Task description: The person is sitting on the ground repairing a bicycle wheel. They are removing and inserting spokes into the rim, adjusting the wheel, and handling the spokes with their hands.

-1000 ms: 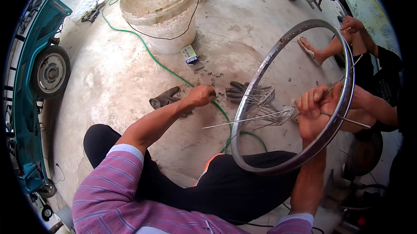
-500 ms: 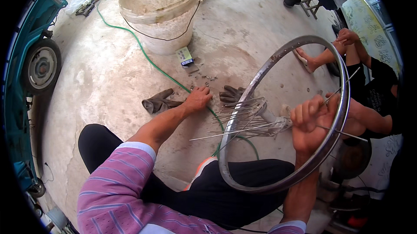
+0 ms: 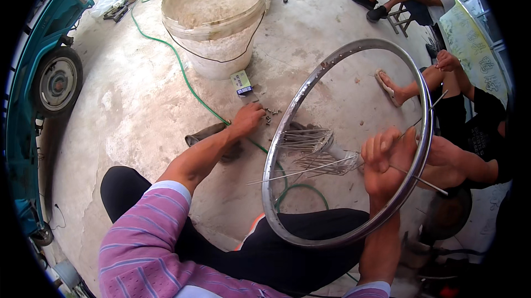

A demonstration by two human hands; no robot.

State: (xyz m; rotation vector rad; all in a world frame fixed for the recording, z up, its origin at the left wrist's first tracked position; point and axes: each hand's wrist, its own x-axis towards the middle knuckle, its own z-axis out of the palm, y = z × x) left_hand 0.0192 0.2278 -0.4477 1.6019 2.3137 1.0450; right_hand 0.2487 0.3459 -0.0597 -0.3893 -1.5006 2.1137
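A bare metal wheel rim (image 3: pixel 275 148) stands tilted over my right knee, around my right forearm. Within its ring, my right hand (image 3: pixel 387 159) is closed around the end of a hub (image 3: pixel 345 157) with many loose wire spokes (image 3: pixel 304 140) fanned to the left. A few spokes stick out past the rim on the right. My left hand (image 3: pixel 248 121) reaches to the floor, fingers bunched at a scatter of small metal pieces (image 3: pixel 271 114); whatever is in its fingertips is hidden. A dark work glove (image 3: pixel 202 135) lies partly under my left forearm.
A large dirty white bucket (image 3: pixel 213 49) stands ahead, with a small open box (image 3: pixel 241 83) before it. A green hose (image 3: pixel 182 71) crosses the floor. At right sits a person in black (image 3: pixel 478 115), one arm close to the rim. At left is a teal vehicle (image 3: pixel 41 76).
My left hand has moved slightly up and left, toward the small metal pieces. The rim, hub and my right hand have shifted a little to the left.
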